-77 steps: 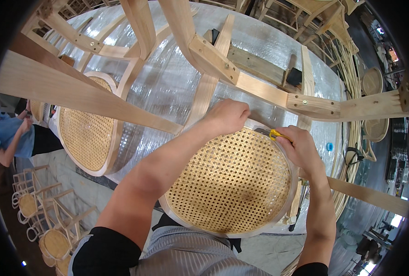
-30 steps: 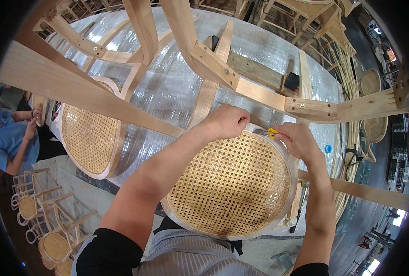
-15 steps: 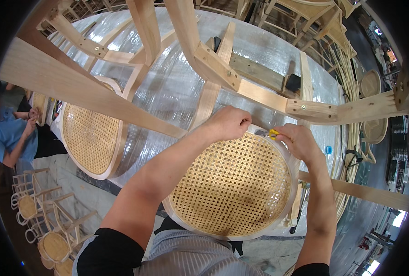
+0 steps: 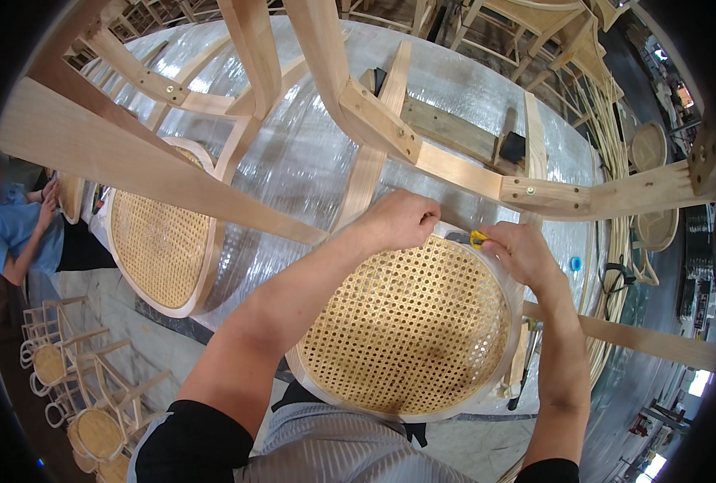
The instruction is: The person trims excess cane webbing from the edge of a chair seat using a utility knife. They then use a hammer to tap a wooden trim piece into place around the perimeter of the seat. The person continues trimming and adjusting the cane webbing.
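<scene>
A round chair seat with woven cane webbing [image 4: 402, 330] and a pale wooden rim [image 4: 516, 326] lies in front of me. At its far edge my left hand [image 4: 406, 219] is closed, fingers curled at the rim; whatever they pinch is too small to make out. My right hand [image 4: 525, 253] grips a yellow utility knife [image 4: 478, 239] over the far right part of the rim. The knife's blade end points left, toward my left hand, along the border of the cane. Most of the knife's handle is hidden in the right hand.
Curved wooden chair frame parts [image 4: 454, 167] rise just beyond the seat, over a plastic-wrapped table [image 4: 294, 161]. Another cane seat [image 4: 161, 245] is at the left. Further left, a person in a blue shirt [image 4: 24, 233] handles a piece. Long cane strips [image 4: 607, 161] lie right.
The knife has turned slightly, and its grey blade end shows more plainly against the rim. My left hand stays nearly still. The person in blue has raised their hands a little.
</scene>
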Demonstrator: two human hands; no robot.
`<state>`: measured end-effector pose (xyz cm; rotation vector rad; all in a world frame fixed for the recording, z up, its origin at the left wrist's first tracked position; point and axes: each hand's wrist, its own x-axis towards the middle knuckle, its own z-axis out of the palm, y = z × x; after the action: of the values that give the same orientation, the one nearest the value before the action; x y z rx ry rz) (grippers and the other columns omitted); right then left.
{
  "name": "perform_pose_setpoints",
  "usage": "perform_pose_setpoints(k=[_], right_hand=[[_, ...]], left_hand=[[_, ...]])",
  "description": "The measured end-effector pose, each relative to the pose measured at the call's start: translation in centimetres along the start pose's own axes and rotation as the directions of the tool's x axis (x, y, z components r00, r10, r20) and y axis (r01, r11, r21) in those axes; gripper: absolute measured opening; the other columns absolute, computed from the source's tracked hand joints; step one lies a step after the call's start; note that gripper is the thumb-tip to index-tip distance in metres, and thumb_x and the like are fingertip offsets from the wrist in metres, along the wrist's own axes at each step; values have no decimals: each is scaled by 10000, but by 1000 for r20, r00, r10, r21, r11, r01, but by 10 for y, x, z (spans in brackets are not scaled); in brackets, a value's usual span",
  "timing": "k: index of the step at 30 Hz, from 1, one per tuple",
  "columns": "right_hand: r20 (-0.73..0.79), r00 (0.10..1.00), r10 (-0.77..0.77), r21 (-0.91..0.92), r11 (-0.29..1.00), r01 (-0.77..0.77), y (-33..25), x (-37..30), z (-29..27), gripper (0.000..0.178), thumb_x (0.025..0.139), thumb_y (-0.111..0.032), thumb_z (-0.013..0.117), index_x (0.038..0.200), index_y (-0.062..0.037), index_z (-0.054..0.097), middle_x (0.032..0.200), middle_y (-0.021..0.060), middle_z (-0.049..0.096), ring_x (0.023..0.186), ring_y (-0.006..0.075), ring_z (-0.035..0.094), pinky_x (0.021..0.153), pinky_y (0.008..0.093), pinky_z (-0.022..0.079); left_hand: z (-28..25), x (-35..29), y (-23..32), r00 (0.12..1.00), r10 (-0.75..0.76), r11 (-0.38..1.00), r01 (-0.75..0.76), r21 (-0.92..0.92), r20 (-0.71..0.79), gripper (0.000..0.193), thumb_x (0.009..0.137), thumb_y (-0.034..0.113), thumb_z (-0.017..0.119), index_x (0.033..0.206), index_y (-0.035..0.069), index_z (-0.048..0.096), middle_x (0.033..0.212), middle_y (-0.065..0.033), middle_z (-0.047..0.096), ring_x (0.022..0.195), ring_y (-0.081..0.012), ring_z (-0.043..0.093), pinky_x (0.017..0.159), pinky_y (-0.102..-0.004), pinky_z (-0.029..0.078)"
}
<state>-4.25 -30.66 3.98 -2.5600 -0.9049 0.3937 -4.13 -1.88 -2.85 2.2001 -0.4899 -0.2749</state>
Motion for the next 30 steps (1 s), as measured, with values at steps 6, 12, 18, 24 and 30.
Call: perform_pose_setpoints(k=[6,12,18,24,30], right_hand=[[16,1000,-1,-18,1000,1,-1,-1,-1,283,991,-184,707,1236,-54,763,1080,197,771,997,421,725,864,488,576],[43,997,70,60,996,-73,-2,-3,-3,266,1006,-176,702,1213,-23,770,1023,205,778,907,380,744,819,441,575],[-145,935,323,301,915,-269,-2,-14,2,276,1048,-172,709,1255,4,757,993,206,787,828,322,723,798,396,564],[-290,824,487,518,803,-293,9,-34,13,317,1120,-162,644,1356,36,717,823,-23,611,708,48,522,633,242,460],[-289,756,587,701,668,-251,-3,-31,17,287,1099,-142,670,1327,20,734,869,1,664,717,56,574,628,254,514]], left_hand=[[-2,0,4,1000,-14,1000,14,-3,14,240,962,205,648,1070,48,793,988,-206,785,923,-417,751,844,-499,596],[-2,1,5,999,-27,1000,27,-15,25,253,973,200,627,1079,47,799,993,-206,786,929,-408,750,851,-492,590],[-5,0,7,996,-62,998,62,7,67,355,979,293,617,1195,75,794,1078,-181,799,1037,-394,752,949,-492,583],[3,8,29,970,-115,977,71,200,216,472,972,428,632,1299,119,774,1203,-176,791,1147,-403,729,1046,-514,556],[-4,6,-3,983,-94,994,102,-45,158,470,998,411,639,1345,118,758,1219,-201,786,1165,-381,731,1049,-484,558]])
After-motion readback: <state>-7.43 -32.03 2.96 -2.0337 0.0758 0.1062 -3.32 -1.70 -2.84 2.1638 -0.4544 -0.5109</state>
